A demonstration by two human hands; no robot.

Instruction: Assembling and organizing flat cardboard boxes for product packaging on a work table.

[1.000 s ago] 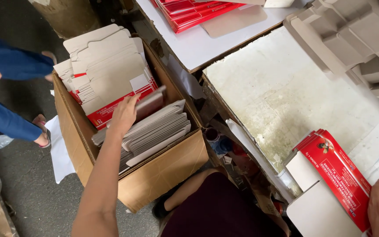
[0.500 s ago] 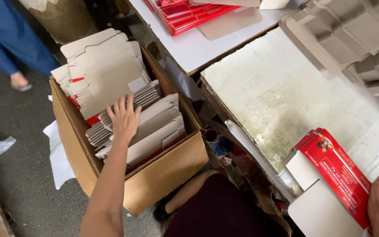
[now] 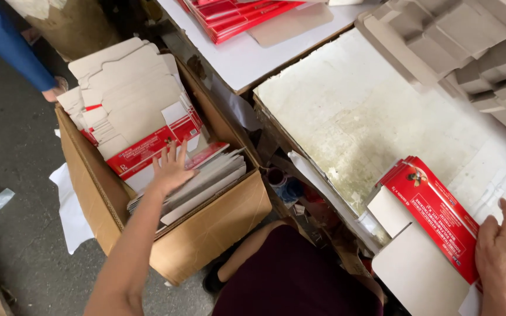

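— Where is the left hand [image 3: 171,168]?

— Down in the brown cardboard box [image 3: 218,231] on the floor, fingers spread flat on the stack of folded carton blanks [image 3: 203,178]. Its grip is apart, closed on nothing.

— And the right hand [image 3: 503,257]?

— At the near edge of the table [image 3: 352,117], palm down on a flat red carton [image 3: 434,213]. The fingers press on top, not curled around it.

— What else is in the box?

— A second pile of grey-and-red blanks [image 3: 127,105] leans at the far end, just beside the first stack.

— Anything further off?

— More red cartons [image 3: 235,14] on a white table, grey folded trays [image 3: 475,47] at the right, and another person's blue sleeve [image 3: 13,41].
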